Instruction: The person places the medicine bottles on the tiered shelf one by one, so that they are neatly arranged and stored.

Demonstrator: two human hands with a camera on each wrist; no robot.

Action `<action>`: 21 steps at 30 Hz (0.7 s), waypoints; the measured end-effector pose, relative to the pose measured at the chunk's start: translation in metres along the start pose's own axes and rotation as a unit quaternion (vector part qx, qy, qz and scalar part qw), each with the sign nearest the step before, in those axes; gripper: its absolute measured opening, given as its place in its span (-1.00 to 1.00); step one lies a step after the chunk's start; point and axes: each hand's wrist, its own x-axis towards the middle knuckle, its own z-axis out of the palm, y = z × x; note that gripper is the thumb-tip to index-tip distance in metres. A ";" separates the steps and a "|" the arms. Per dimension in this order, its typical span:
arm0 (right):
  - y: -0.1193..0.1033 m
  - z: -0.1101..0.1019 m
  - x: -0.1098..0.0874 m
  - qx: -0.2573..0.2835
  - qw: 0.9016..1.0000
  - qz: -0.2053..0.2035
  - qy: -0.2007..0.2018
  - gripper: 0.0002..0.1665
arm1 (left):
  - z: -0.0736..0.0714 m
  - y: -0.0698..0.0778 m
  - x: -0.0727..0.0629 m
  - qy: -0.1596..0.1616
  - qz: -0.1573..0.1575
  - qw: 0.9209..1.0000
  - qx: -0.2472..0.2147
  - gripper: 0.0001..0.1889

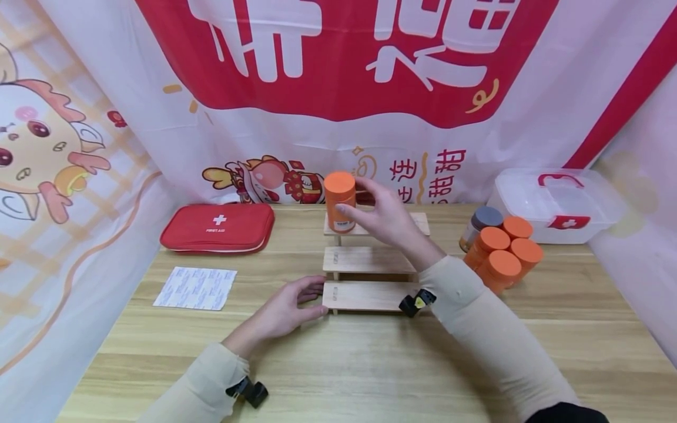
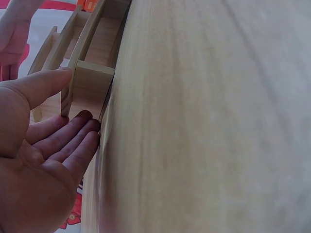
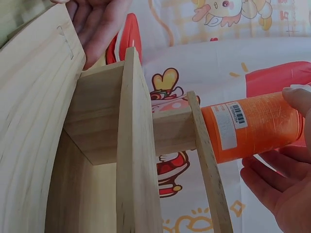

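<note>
My right hand holds an orange bottle with an orange lid, thumb in front and fingers behind. The bottle is upright at the left end of the top step of a three-step wooden stand. In the right wrist view, the base of the bottle meets the top board, and a barcode label shows. My left hand grips the left end of the lowest step, thumb at the front corner and fingers at the back. The left wrist view shows the thumb against the board's edge.
Right of the stand, several orange-lidded bottles and a grey-lidded bottle cluster before a clear first-aid box. A red first-aid pouch and a white blister sheet lie left. A printed cloth hangs behind.
</note>
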 end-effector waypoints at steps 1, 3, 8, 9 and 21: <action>0.001 -0.001 -0.001 0.001 1.000 0.001 -0.001 -0.15 | 0.000 0.000 0.000 0.000 0.000 1.000 0.000 -0.27; 0.002 -0.004 -0.003 0.004 1.000 0.003 -0.001 -0.13 | 0.001 0.000 0.000 0.002 -0.001 1.000 -0.001 -0.27; 0.004 -0.011 -0.011 0.013 1.000 -0.004 0.002 -0.12 | 0.002 0.000 0.000 0.006 -0.002 1.000 -0.003 -0.26; 0.004 -0.012 -0.012 0.013 1.000 -0.007 0.003 -0.13 | 0.002 0.000 0.000 0.006 -0.001 1.000 -0.003 -0.27; 0.016 -0.037 -0.040 0.013 0.999 -0.044 0.029 -0.26 | 0.002 0.000 0.001 0.007 -0.010 1.000 -0.008 -0.28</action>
